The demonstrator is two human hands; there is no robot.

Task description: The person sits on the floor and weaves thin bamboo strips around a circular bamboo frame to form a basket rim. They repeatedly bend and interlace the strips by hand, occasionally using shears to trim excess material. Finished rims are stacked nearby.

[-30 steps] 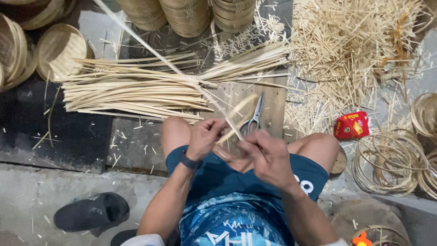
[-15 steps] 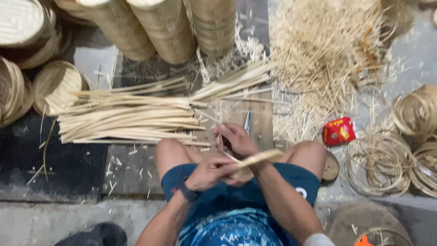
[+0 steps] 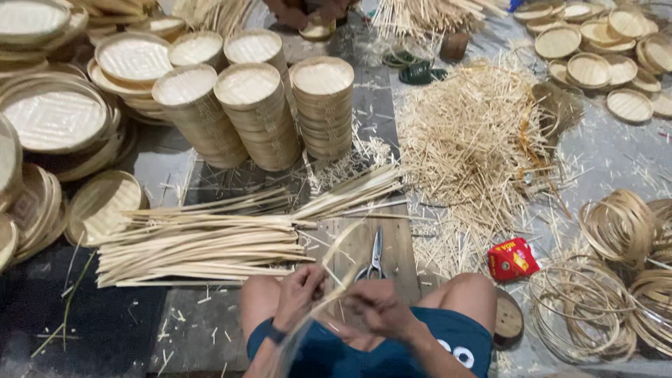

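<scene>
Left of the work area, woven bamboo trays [image 3: 105, 203] lean in stacks beside a bundle of flat bamboo strips [image 3: 203, 245] lying with its long axis left to right on the floor. The left hand [image 3: 299, 292] is closed around a thin bamboo strip [image 3: 343, 252], held over the knees; the strip's long axis runs from the lap up and away, curving toward the wooden board [image 3: 399, 245] — motion blur obscures its lower end, so its full extent cannot be confirmed. The right hand [image 3: 374, 308] is curled just beside the left, fingers apparently pinching the same strip, though the contact is smeared. Scissors [image 3: 376, 255] lie on the board, points away from the person. Risk: the bent strip may snap or spring loose if over-flexed — and splintered edges could cut bare fingers.
</scene>
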